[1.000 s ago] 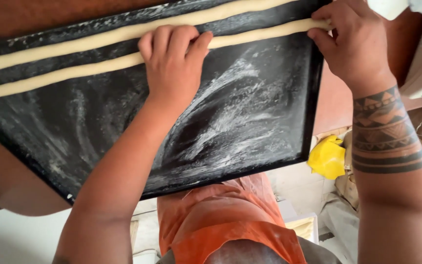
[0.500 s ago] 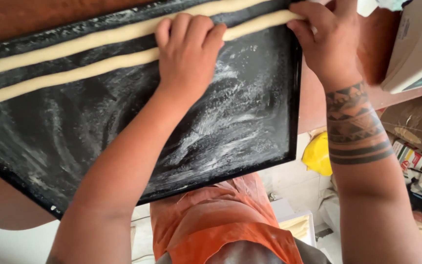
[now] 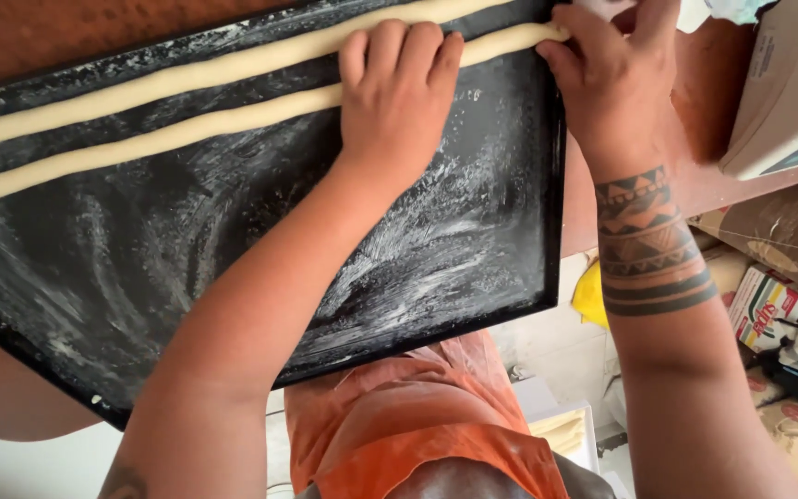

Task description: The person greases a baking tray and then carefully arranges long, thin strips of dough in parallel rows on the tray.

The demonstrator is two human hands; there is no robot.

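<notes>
Left hand [image 3: 397,92] and right hand [image 3: 613,83] press a dough rope [image 3: 187,129] on black tray [image 3: 233,277].

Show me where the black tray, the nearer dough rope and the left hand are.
Black tray [image 3: 233,277], head view: its bare floured floor.
Nearer dough rope [image 3: 159,137], head view: middle of its exposed length.
Left hand [image 3: 397,97], head view: back of the hand, lying on that rope.

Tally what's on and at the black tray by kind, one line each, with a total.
Dough ropes: 2, the far rope and the near rope
Trays: 1, the black floured tray
Hands: 2, the left hand flat on the near rope, the right hand at that rope's end
Total: 5
</notes>
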